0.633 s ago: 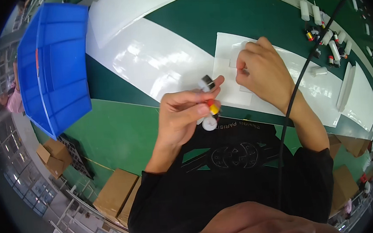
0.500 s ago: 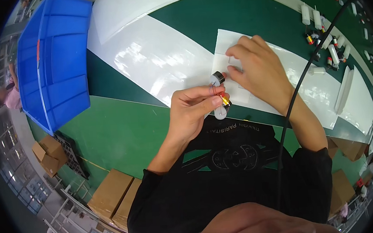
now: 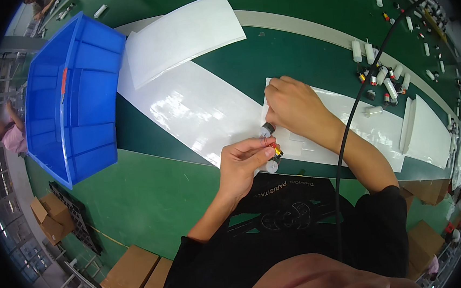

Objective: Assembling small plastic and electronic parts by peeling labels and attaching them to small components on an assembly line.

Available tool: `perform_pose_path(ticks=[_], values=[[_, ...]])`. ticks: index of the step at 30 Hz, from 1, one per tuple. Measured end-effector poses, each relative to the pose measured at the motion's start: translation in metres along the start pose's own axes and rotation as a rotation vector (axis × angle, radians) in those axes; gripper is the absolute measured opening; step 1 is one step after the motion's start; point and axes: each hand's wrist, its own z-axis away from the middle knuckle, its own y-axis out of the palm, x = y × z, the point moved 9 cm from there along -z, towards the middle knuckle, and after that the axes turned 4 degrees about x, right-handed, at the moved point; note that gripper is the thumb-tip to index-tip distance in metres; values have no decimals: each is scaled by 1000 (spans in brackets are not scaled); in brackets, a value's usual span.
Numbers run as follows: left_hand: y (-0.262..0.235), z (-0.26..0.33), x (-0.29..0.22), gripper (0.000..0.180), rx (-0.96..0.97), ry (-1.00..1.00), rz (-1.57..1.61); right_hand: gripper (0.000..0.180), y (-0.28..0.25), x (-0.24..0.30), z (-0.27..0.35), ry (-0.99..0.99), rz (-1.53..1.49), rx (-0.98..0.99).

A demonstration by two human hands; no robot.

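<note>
My left hand [image 3: 243, 167] is closed, thumb against fingers, on a small wired part [image 3: 278, 151] with a red and yellow piece. A white round end [image 3: 271, 166] shows below the fingertips, and a grey-black cylinder [image 3: 268, 128] sits just above them. Thin wires run between these pieces by the fingers. Just beyond, my right hand [image 3: 297, 106] is closed, fingertips pinched together and pointing down at the left end of a white sheet [image 3: 346, 99]. Whatever is between those fingertips is hidden. The cylinder lies right under the right fingertips; whether they touch cannot be made out.
A blue bin [image 3: 93, 90] stands at the left, beside white glossy sheets [image 3: 190, 112] on the green table. Several white cylinders [image 3: 391, 85] with red, yellow and black parts lie at the right. A black cable [image 3: 364, 85] hangs across the view. Cardboard boxes [image 3: 129, 274] stand on the floor.
My right hand has come nearer to the left hand and its fingers have closed from a loose, parted curl into a pinch. The left hand keeps its hold. The view has shifted.
</note>
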Motion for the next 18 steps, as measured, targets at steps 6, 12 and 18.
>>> perform_pose_path(ticks=[6, 12, 18], values=[[1, 3, -3, 19, -6, -15, -14, 23, -7, 11, 25, -222, -35, -54], [-3, 6, 0, 19, -82, -58, -47, 25, -8, 2, 29, -149, -330, -130], [0, 2, 0, 20, -61, 28, -71, 11, -7, -14, 44, -111, -542, -173]])
